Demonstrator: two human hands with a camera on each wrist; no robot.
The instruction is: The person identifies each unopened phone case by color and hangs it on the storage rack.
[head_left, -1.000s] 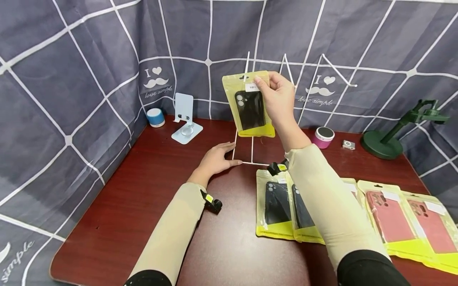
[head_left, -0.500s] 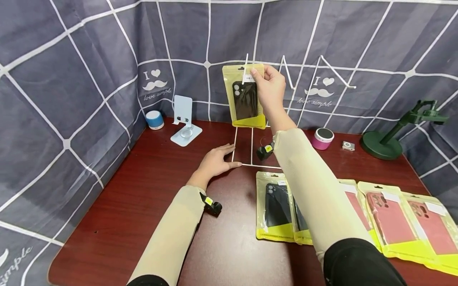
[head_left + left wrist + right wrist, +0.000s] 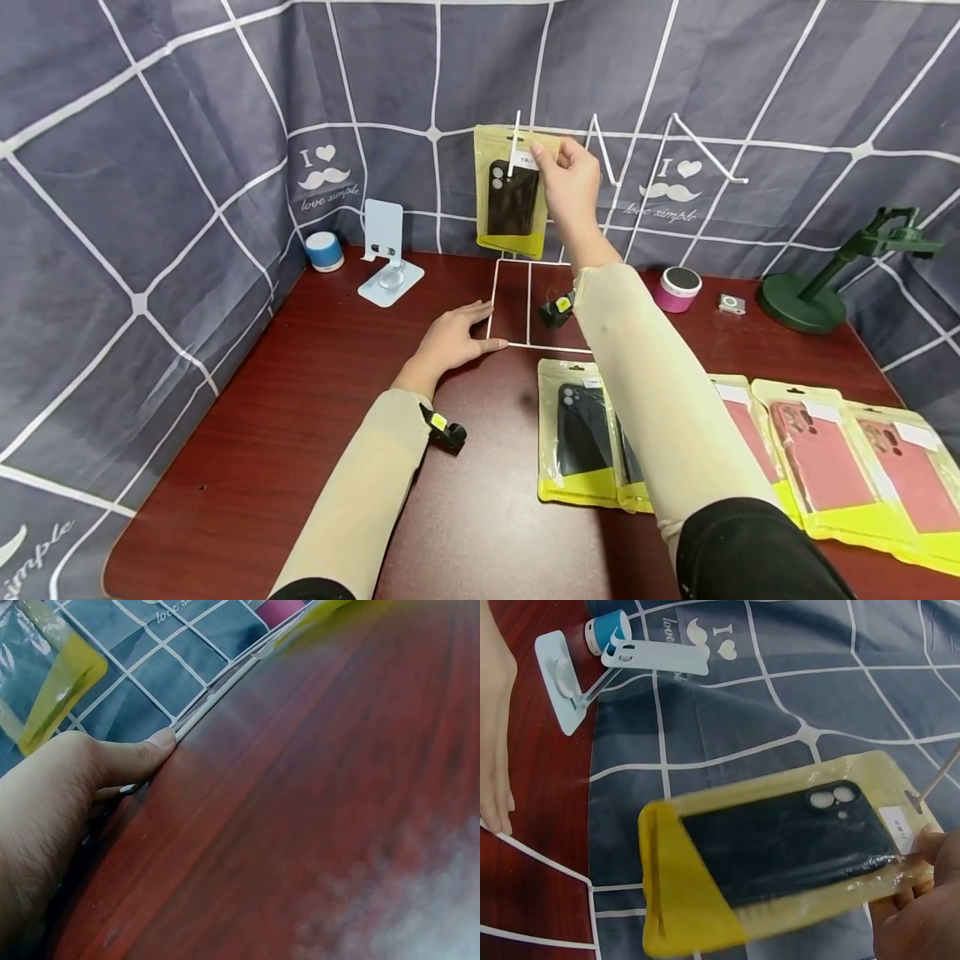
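My right hand pinches the upper right edge of a yellow clear-front pouch between thumb and fingers. The pouch hangs upright, with a black phone case inside and a white label near the top. A white prong of the wire rack overlaps the pouch's top; in the right wrist view it meets the hang hole. My left hand rests at the rack's front left corner, fingers extended, with its thumb touching the front wire.
Several pouched phone cases, black and pink, lie front right on the table. Behind stand a blue speaker, a light-blue phone stand, a pink speaker, a small silver player and a green stand. More prongs project rightward.
My right hand first moves up and left with the pouch, bringing its hang hole to the prong. The pouch then tilts slightly and its lower end swings left. My left hand stays put.
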